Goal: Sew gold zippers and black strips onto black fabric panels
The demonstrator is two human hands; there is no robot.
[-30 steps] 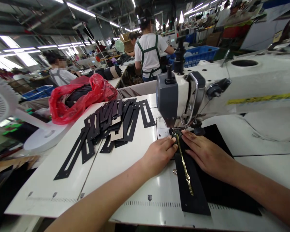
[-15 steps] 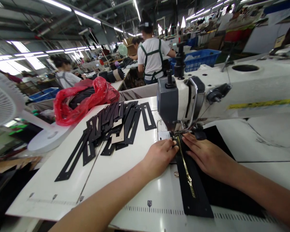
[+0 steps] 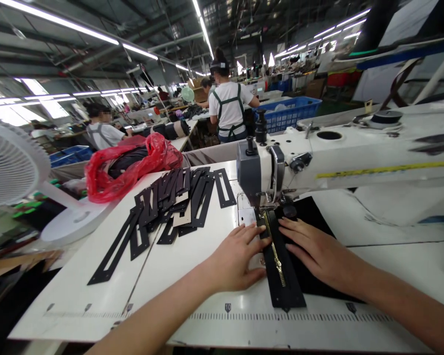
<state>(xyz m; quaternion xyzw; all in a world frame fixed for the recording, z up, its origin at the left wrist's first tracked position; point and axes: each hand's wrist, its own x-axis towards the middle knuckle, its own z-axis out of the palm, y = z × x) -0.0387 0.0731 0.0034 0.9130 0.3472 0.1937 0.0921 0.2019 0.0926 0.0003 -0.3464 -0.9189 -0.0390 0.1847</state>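
Left hand [image 3: 235, 259] lay flat, palm down, fingers spread, on the white surface [image 3: 192, 256], its fingertips touching the left edge of the black zipper strip [image 3: 283, 276]. It gripped nothing, just pressed. Right hand [image 3: 318, 251] was also flat and open, fingers extended toward the needle area, resting on the black fabric panel [image 3: 311, 222] just right of the strip, holding nothing closed in it. The zipper strip ran lengthwise from under the presser foot of the white sewing machine [image 3: 340, 158] back toward the person, gold zipper teeth [image 3: 277, 256] down its middle, between the two hands. Its near end lay close to the ruler markings [image 3: 244, 315] printed along the front of the surface. The black fabric panel sat under the machine arm, partly under the right hand.

To the left on the same surface was a loose pile of black slotted cut pieces [image 3: 170, 202], well apart from the hands. Behind them lay a red plastic bag [image 3: 133, 165] with dark contents. A white fan [image 3: 15, 162] stood at far left. A blue crate [image 3: 288, 113] sat behind the machine. Other people worked in the background, one in a white shirt with green apron straps [image 3: 227, 106], another seated [image 3: 101, 130] at left.
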